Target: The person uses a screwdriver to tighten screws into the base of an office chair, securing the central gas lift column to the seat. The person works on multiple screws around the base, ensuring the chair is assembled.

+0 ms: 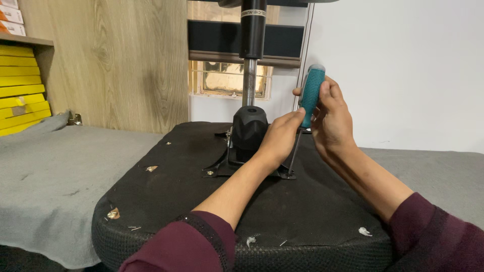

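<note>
Chair seat flipped on grey-covered desk, 2 hands on a screwdriver at its base plate.

Desk (50, 176) w/ grey cloth fills lower left; black seat cushion (201, 211) lies underside-up at centre so mounting hardware faces up. Gas-lift column (250, 60) rises top centre from black mechanism (248, 132). Right hand (333, 118) clenched round the teal screwdriver (311, 93) handle, centre-right, shaft near upright onto plate corner. Left hand (280, 136) pinches shaft just under handle, prob. to steady it. Yellow boxes (20, 88) stacked far left.
</note>
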